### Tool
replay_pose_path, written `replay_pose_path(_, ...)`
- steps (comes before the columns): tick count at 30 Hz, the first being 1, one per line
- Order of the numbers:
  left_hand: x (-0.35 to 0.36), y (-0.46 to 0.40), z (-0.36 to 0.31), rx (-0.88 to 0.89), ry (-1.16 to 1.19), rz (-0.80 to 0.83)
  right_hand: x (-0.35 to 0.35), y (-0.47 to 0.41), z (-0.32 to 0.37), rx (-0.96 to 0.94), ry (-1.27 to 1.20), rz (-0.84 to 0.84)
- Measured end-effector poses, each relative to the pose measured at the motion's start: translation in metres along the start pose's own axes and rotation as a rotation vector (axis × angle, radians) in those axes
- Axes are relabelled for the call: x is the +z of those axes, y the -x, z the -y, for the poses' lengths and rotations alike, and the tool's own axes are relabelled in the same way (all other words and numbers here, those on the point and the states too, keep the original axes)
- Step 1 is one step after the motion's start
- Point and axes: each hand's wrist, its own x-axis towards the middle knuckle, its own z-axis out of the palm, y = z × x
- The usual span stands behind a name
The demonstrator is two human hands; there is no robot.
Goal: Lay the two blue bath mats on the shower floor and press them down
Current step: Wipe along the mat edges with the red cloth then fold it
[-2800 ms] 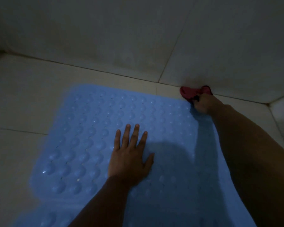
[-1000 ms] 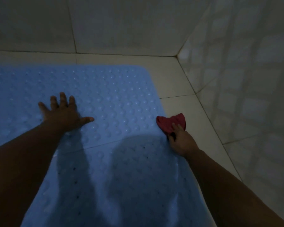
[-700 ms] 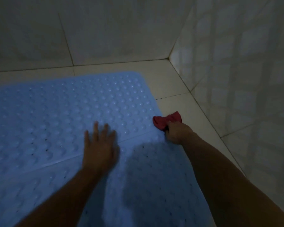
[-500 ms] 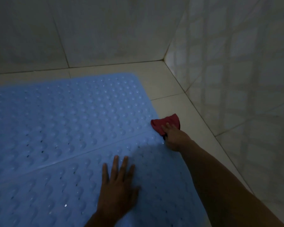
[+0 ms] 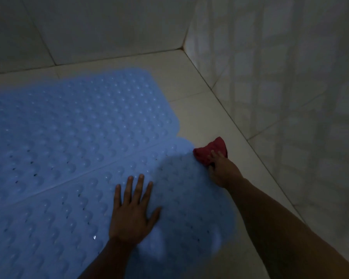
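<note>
Two blue bubbled bath mats lie flat side by side on the pale tiled shower floor (image 5: 191, 91). The far mat (image 5: 79, 121) reaches toward the back wall. The near mat (image 5: 54, 228) meets it along a slanted seam. My left hand (image 5: 134, 208) presses flat on the near mat with fingers spread, just below the seam. My right hand (image 5: 220, 170) rests at the near mat's right edge and holds a red cloth (image 5: 209, 151) against the floor where the two mats meet.
A tiled back wall (image 5: 109, 27) and a tiled right wall (image 5: 290, 77) meet in a corner at the upper right. A strip of bare floor runs between the mats and both walls. The light is dim.
My left hand moved from the far mat down onto the near mat, still flat. My right hand with the red cloth stayed at the mats' right edge.
</note>
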Motion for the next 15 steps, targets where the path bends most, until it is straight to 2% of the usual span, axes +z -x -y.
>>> replay_pose_path(8, 0.004, -0.002, 0.000, -0.002, -0.019, -0.002, 0.035, 0.143, -0.088, 0.259, -0.091, 0.146)
replay_pose_path(13, 0.009, 0.002, -0.002, -0.006, -0.012, 0.047, 0.079, 0.215, -0.089, 0.225, -0.045, 0.059)
replay_pose_path(15, 0.011, 0.003, -0.001, -0.022, 0.011, 0.068, 0.111, 0.236, -0.083, 0.205, -0.016, 0.081)
